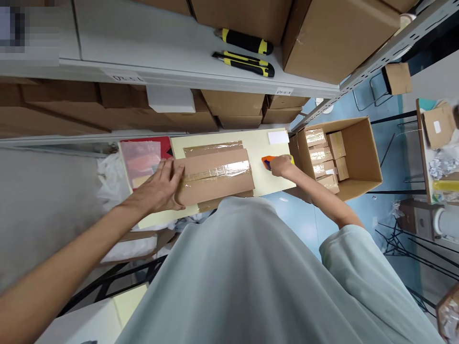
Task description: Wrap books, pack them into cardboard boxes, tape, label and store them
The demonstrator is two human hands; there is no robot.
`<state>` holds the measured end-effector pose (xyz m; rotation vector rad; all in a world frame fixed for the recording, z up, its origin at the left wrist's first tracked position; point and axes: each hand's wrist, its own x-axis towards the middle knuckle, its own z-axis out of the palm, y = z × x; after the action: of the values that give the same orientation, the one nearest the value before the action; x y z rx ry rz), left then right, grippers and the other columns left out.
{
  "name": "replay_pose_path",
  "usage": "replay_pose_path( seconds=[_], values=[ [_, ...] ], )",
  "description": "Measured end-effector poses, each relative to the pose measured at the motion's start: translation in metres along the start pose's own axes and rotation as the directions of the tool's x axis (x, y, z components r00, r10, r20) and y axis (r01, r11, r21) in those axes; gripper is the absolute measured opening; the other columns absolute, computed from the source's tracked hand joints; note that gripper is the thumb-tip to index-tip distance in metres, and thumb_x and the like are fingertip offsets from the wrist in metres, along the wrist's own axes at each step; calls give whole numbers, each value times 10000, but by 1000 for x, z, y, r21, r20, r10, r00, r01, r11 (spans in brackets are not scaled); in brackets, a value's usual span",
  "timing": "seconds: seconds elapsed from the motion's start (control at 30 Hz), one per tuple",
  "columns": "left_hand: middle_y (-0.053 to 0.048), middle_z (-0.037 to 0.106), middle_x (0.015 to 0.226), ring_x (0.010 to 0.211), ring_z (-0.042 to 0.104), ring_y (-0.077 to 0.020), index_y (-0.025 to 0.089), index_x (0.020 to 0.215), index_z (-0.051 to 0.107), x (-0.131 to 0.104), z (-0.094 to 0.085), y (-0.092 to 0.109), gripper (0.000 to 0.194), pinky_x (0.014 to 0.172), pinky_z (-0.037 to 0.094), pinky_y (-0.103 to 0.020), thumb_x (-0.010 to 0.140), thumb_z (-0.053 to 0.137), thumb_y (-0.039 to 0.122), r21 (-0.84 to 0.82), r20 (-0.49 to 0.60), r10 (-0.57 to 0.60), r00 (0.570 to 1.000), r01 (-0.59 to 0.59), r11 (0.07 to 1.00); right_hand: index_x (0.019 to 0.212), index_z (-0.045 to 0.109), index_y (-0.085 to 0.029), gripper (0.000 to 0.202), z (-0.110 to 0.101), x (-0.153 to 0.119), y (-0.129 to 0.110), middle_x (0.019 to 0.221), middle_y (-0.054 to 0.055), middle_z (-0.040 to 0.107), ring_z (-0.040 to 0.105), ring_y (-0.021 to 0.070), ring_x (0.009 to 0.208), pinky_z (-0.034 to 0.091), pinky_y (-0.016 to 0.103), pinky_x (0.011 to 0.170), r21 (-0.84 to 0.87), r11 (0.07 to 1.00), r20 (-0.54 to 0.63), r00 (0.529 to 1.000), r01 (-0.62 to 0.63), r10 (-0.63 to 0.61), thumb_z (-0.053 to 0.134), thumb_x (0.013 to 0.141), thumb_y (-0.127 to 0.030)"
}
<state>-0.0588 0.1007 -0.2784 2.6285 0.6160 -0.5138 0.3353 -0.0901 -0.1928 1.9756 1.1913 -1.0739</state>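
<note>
Nearest, at 6 o'clock, is the loose pale grey-green cloth shirt (pixel 247 267) of the person; just past it, the flat brown cardboard box (pixel 215 190), with shiny tape along its length, lies on the long cream-topped table (pixel 263 186). At the box's 9 o'clock the left hand (pixel 158 187) lies spread over the end, fingers touching it; whether it also pinches the edge I cannot tell. At 3 o'clock, apart from the box, the right hand (pixel 281 166) is closed around an orange hand tool with dark blue markings (pixel 266 162), its kind mostly hidden. The step in hand appears to be steadying the box with the tool held ready; working on the tape would seem to call for a firm left hand kept clear of the tool's path. A taped cardboard layer (pixel 193 152) shows along the box's 12 o'clock side. Farther out at 3 o'clock, an open brown cardboard carton (pixel 362 162) holds small taped cardboard boxes (pixel 321 155). Beyond, toward 12 to 1 o'clock, two black-and-yellow utility knives (pixel 247 42) lie on a grey metal shelf (pixel 143 38).
</note>
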Motion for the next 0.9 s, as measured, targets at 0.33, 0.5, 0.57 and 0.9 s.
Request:
replay_pose_path(
  seconds=[0.33,0.5,0.57,0.9],
  values=[
    [-298,137,1862,1750,80,-504,152,1779,184,29,-54,97,1333,1385,217,-710,781,876,702,-249,-380,91,921,-196,948,1504,494,30,514,-20,-57,-36,1243,280,791,780,383,1152,552,432,1012,173,967,-515,854,188,-74,417,1134,-318],
    [-289,282,1764,1706,270,-472,152,1743,232,70,-112,107,1069,1361,341,-662,861,800,360,-208,-709,58,703,-287,935,1448,520,17,465,-112,-58,-107,1219,274,793,768,396,1140,543,462,1022,41,907,-738,624,419,-255,420,1095,-269],
    [-293,319,1718,1673,331,-478,129,1724,249,87,-139,85,1055,1351,361,-668,823,779,265,-232,-770,-20,638,-251,940,1469,507,38,471,-155,-53,-135,1259,286,784,752,390,1200,519,465,1077,-35,911,-789,548,411,-278,400,1097,-229],
    [-285,339,1767,1716,261,-464,108,1718,274,118,-172,38,1024,1395,278,-667,807,727,222,-389,-749,-179,639,-205,898,1361,700,-8,400,-269,-12,-198,1370,275,775,704,335,1341,415,399,1225,-89,941,-782,563,325,-268,592,1010,-167]
  ],
)
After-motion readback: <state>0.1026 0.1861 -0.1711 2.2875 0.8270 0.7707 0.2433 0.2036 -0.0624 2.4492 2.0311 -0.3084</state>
